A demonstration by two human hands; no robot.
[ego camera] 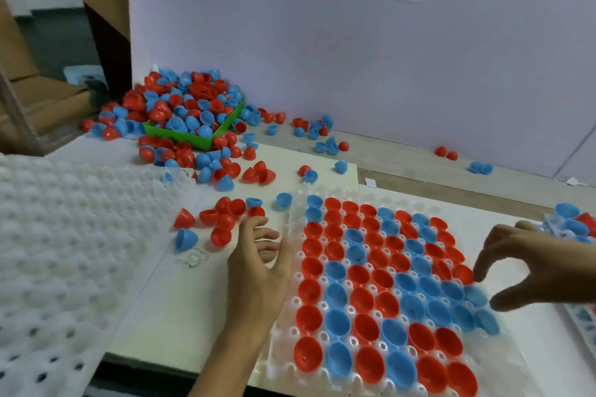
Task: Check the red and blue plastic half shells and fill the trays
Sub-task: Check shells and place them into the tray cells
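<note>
A clear plastic tray (283,325) lies in front of me, its cups filled with red and blue half shells (364,280), open sides up. My left hand (258,264) hovers at the tray's left edge with fingers spread and holds nothing; its fingertips reach toward a small cluster of loose red shells (225,216). My right hand (529,264) is over the tray's right edge with thumb and fingers curved apart above a blue shell (477,296); I see nothing pinched in it.
A green bin (193,135) heaped with red and blue shells stands at the back left, with shells spilled around it. A stack of empty white trays (64,235) lies at the left. Another filled tray (577,226) shows at the right edge. A white wall stands behind.
</note>
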